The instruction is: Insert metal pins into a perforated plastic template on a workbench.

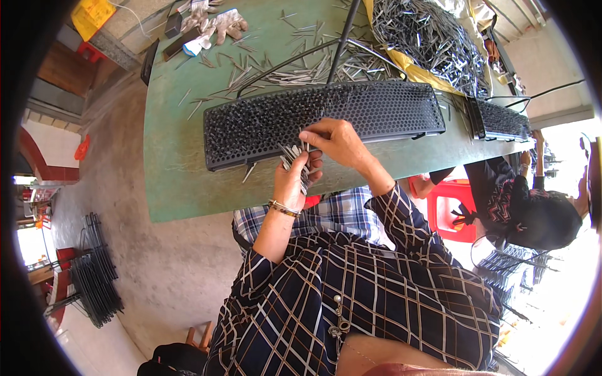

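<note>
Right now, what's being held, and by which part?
The left hand grips a bundle of grey strips partway along; whether the right hand pinches one is unclear.

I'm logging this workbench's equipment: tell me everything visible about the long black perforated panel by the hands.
The long black perforated panel looks like metal or hard plastic, with rows of small holes inside a rimmed edge. Dark slivers crowd its left part; holes toward the right look open. It sits lengthwise on the green table, perhaps slightly raised, with a black rod rising behind. The right hand overlaps its front edge in view; actual contact is unclear.
</note>
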Motion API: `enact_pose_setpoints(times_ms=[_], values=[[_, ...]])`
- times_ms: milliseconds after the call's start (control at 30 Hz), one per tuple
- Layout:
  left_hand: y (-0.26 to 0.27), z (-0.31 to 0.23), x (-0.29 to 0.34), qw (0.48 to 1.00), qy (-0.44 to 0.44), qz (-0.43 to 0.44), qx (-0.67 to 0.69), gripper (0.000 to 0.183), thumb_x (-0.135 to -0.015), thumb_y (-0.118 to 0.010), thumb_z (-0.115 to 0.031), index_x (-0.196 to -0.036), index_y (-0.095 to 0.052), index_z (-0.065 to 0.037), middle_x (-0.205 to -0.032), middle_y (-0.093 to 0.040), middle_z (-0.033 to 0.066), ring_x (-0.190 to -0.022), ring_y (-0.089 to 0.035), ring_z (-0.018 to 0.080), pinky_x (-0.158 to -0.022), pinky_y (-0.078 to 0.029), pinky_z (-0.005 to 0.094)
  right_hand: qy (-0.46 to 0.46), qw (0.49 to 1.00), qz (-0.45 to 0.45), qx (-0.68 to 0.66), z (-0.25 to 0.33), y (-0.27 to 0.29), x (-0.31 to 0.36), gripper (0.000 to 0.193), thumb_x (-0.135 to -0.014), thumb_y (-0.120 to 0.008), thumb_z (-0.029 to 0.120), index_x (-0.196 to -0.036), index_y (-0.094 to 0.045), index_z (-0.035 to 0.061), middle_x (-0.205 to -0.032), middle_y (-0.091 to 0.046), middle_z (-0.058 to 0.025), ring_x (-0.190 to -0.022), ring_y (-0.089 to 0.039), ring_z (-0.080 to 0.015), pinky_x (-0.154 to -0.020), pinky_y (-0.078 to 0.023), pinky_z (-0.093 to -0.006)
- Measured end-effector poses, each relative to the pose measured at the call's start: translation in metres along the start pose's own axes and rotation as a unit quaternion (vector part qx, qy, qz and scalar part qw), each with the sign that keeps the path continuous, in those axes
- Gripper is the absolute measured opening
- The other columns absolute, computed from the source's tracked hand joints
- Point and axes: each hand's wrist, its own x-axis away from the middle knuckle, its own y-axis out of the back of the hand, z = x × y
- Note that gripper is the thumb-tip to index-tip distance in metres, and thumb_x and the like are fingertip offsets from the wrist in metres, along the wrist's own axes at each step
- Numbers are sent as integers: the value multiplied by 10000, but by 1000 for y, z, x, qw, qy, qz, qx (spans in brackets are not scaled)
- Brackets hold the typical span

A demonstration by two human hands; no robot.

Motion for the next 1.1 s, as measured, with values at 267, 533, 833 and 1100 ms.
enact_pose_setpoints(times_ms=[267, 533, 833, 1100], values=[[-3, 0, 5, 999, 14, 13, -50, 236, -886, -576, -190, -1073, -593, -47, -974, -668, 102, -801, -640, 148, -637, -537, 286, -75, 992, 66, -75, -7, 3, -8, 241, -814, -689, 195, -918, -691, -23, -708, -667, -58, -654, -579, -78, -572, -471, -241], [1, -3, 2, 999, 42, 1, -31, 253, -892, -582, -205, -1087, -578, -45, -957, -668, 120, -779, -641, 154, -598, -535, 273, -17, 993, -17, -114, 5, -1, -28, 225, -825, -676, 173, -952, -677, -13, -727, -647, -55, -595, -557, -80, -547, -462, -232], [6, -1, 3, 998, 43, 2, -42, 244, -888, -584, -197, -1082, -577, -49, -949, -670, 119, -760, -635, 144, -595, -523, 269, 37, 994, -52, -86, -8, -13, -39, 197, -854, -646, 143, -992, -665, 5, -862, -653, -41, -644, -570, -77, -571, -475, -216], [4, 0, 2, 998, 49, 1, -37, 233, -893, -571, -186, -1078, -575, -45, -944, -670, 120, -756, -636, 147, -593, -526, 274, 53, 995, -25, -83, -7, -12, -38, 219, -855, -641, 140, -1028, -653, 8, -895, -666, -55, -623, -582, -85, -572, -481, -216]])
